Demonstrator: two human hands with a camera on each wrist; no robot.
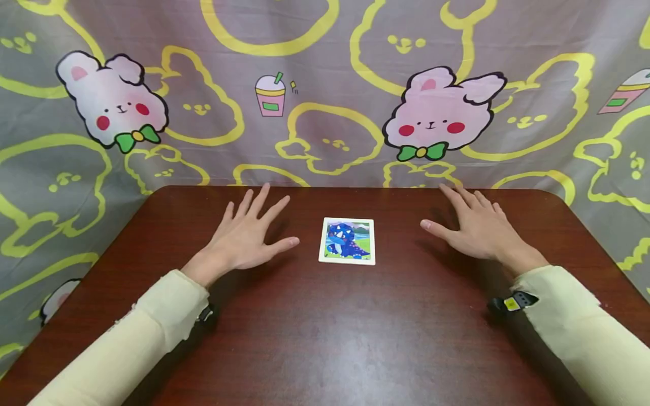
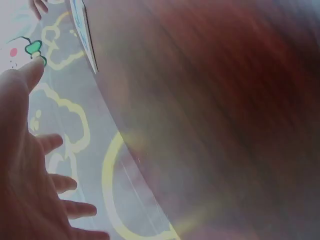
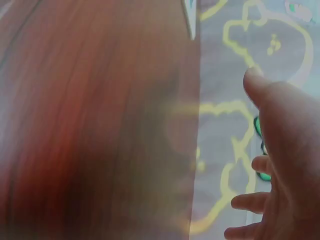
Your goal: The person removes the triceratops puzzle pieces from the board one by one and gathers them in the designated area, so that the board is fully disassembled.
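A square picture puzzle with a white border (image 1: 347, 241) lies on the table, showing a blue cartoon dinosaur by a lake and hills. My left hand (image 1: 247, 231) is to the left of it, fingers spread, palm down, holding nothing. On the other side, my right hand (image 1: 477, 225) is likewise spread and holds nothing. Neither hand touches the picture. In the left wrist view the edge of the puzzle (image 2: 86, 37) shows beyond the thumb of the left hand (image 2: 30, 165). The right wrist view catches only a corner of it (image 3: 191, 20), with the right hand (image 3: 287, 150) at the right.
The dark red-brown wooden table (image 1: 325, 332) has rounded far corners. Behind its far edge hangs a grey curtain (image 1: 325, 79) printed with yellow outlines, rabbits and cups. Dark bands with devices (image 1: 513, 303) sit at both wrists, under pale sleeves (image 1: 579, 321).
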